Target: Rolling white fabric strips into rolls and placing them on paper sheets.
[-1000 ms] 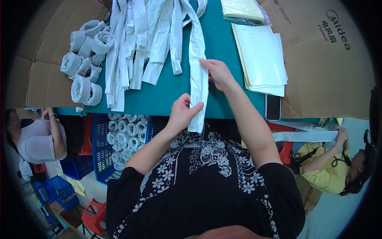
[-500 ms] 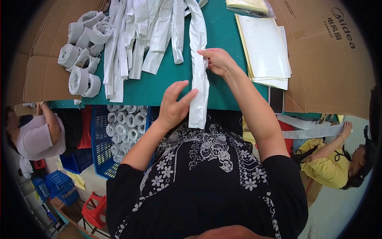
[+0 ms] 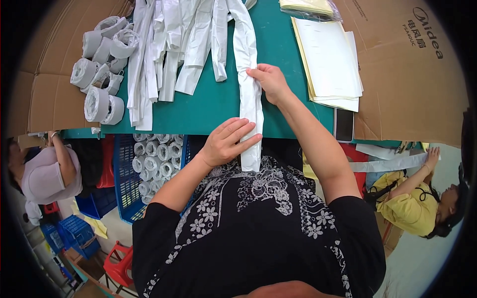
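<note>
A long white folded strip (image 3: pixel 247 47), wrinkled and film-like, runs down the green table (image 3: pixel 208 111). Its near end hangs past the table's front edge, before my chest. My right hand (image 3: pixel 271 83) pinches the strip's right edge, thumb on top, partway along. Lower down, my left hand (image 3: pixel 226 143) lies over the strip with its fingers stretched out flat. To the left, several similar white strips (image 3: pixel 171 54) lie side by side, their near ends toward me.
Several white rolls (image 3: pixel 97 104) are heaped at the left by a cardboard sheet (image 3: pixel 54 64). Paper sheets (image 3: pixel 330 62) and a dark flat device (image 3: pixel 344 124) lie at the right. Below the table edge stands a blue basket (image 3: pixel 124 174) of rolls. Other people work on both sides.
The strip has slid toward me, its near end now lower. My right hand has come slightly nearer with it. My left hand has moved from beside the strip onto it, fingers flattened.
</note>
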`<state>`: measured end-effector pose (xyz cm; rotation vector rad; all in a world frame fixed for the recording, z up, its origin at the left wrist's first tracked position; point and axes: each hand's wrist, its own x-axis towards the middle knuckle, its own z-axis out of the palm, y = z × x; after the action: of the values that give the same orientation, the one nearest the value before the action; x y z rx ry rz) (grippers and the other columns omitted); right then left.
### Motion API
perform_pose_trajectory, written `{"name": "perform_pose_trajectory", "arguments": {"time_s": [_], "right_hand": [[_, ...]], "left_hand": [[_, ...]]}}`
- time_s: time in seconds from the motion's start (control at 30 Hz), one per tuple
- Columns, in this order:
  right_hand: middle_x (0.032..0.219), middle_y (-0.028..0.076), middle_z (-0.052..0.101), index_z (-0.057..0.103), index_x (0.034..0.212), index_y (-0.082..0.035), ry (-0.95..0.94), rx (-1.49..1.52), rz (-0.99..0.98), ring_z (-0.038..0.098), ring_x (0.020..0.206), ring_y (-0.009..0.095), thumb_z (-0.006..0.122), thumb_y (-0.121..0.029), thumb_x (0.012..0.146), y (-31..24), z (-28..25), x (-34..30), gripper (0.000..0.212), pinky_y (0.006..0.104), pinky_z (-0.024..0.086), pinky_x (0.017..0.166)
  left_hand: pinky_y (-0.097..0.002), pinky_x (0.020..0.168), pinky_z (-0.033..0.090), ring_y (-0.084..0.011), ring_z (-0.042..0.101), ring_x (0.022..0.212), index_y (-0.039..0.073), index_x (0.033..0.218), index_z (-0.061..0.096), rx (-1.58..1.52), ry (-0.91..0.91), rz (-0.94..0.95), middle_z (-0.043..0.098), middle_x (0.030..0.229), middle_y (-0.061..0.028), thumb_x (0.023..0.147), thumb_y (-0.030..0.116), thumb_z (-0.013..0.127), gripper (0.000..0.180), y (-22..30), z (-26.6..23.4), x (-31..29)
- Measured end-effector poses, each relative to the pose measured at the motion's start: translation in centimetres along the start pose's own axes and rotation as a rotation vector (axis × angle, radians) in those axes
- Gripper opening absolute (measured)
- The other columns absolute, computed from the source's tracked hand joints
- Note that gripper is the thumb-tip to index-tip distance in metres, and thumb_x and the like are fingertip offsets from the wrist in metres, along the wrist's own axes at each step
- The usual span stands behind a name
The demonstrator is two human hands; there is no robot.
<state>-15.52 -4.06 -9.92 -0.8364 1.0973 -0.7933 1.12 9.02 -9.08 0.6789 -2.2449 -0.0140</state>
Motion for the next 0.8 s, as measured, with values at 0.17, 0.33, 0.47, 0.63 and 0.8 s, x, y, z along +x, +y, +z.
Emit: {"name": "perform_pose_trajectory", "arguments": {"time_s": [0.17,0.33,0.47,0.63,0.8], "right_hand": [[0.091,0.008,0.064,0.057,0.102,0.002,-0.118,0.009,0.122,0.062,0.078,0.014,0.064,-0.013,0.083,-1.3,1.0,-1.0,0.025,0.0278,0.05,0.072],[0.094,0.012,0.064,0.057,0.103,0.002,-0.288,0.042,0.17,0.063,0.083,0.018,0.061,-0.01,0.085,-1.6,-0.1,-1.2,0.022,0.0293,0.05,0.079],[0.094,0.012,0.064,0.056,0.103,0.003,-0.24,0.054,0.169,0.063,0.083,0.018,0.059,-0.008,0.086,-0.8,0.4,-0.8,0.02,0.031,0.051,0.079],[0.094,0.013,0.065,0.056,0.104,0.004,-0.213,0.055,0.179,0.063,0.084,0.018,0.056,-0.012,0.089,-0.7,0.8,-0.9,0.023,0.0326,0.052,0.078],[0.1,0.014,0.064,0.054,0.11,0.005,-0.238,-0.012,0.137,0.063,0.089,0.02,0.052,-0.019,0.091,-0.7,-0.1,-0.7,0.03,0.0333,0.051,0.081]], "left_hand": [[-0.0364,0.08,0.051,-0.0238,0.059,0.092,0.012,0.098,0.065,-0.036,-0.019,0.003,0.059,0.102,-0.0068,0.068,0.007,0.063,0.031,0.0,0.5,-0.2],[-0.0359,0.079,0.052,-0.0239,0.059,0.092,0.012,0.098,0.065,-0.05,-0.022,-0.012,0.059,0.103,-0.0069,0.068,0.006,0.063,0.031,-0.1,0.3,-0.6],[-0.0359,0.079,0.052,-0.0244,0.06,0.093,0.01,0.097,0.066,-0.039,0.005,-0.025,0.061,0.103,-0.0065,0.069,0.005,0.063,0.028,-0.3,0.1,-0.7],[-0.0359,0.08,0.052,-0.0248,0.06,0.094,0.008,0.095,0.066,-0.035,-0.009,-0.035,0.063,0.101,-0.0066,0.069,0.006,0.063,0.026,-0.6,-0.9,-0.4],[-0.0358,0.08,0.051,-0.0262,0.061,0.094,0.007,0.094,0.066,-0.065,-0.017,-0.045,0.064,0.1,-0.0081,0.07,0.005,0.063,0.025,-0.5,-0.9,-0.7]]}}
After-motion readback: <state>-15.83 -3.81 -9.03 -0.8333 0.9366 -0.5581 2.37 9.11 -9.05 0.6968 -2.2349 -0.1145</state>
